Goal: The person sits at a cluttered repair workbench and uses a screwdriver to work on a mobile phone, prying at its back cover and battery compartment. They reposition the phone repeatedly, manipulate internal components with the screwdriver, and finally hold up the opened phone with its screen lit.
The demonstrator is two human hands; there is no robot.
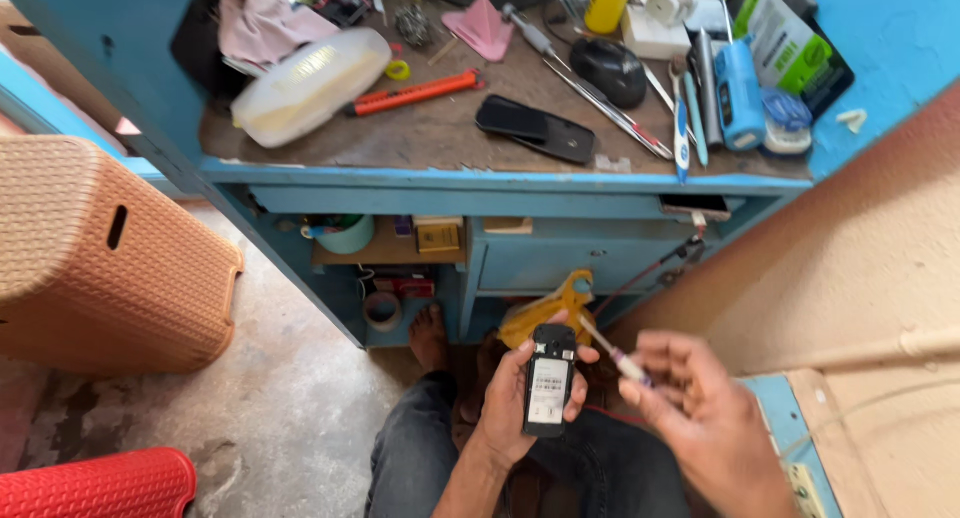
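My left hand (508,396) grips a small black phone (549,380) with its back cover off, a white label showing in the open compartment. My right hand (700,418) pinches a thin screwdriver (612,350) with a pale handle, its tip pointing up-left toward the top of the phone. Both hands hover above my lap, in front of a blue workbench (500,178). My knees in dark jeans (420,458) are below.
On the bench top lie a black phone (535,129), an orange utility knife (415,93), a white plastic container (310,85), a black mouse (608,70), tweezers, a toothbrush and a yellow bottle. A woven brown basket (90,258) stands left, a red stool (100,483) bottom left.
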